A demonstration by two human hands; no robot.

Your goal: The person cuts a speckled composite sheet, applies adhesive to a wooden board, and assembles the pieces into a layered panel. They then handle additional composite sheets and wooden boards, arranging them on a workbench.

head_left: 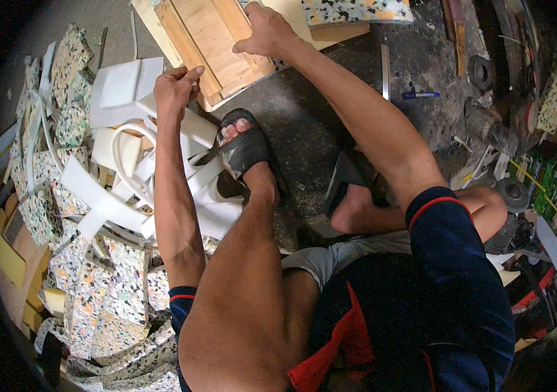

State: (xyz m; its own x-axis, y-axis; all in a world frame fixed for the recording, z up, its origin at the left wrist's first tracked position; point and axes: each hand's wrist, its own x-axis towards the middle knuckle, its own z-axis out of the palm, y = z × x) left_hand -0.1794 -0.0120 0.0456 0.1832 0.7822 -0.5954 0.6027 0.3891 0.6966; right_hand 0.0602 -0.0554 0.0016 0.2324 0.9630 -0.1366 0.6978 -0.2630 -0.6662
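A shallow wooden frame [210,81] with a plywood panel [203,32] inside lies at the top middle, on a pale flat sheet [304,39]. My right hand [269,31] grips the frame's right side, the thumb on its rail and the fingers at the edge beyond. By the frame's near left rail is my left hand [177,91], thumb and fingertips pinched together. Whatever sits in that pinch, if anything, is too small to make out.
White foam offcuts [105,202] and speckled foam pieces [109,281] pile up on the left. A speckled foam block [357,12] lies at the top right. On the dark floor are a blue pen [421,95], a metal strip [385,72] and a black ring [481,70].
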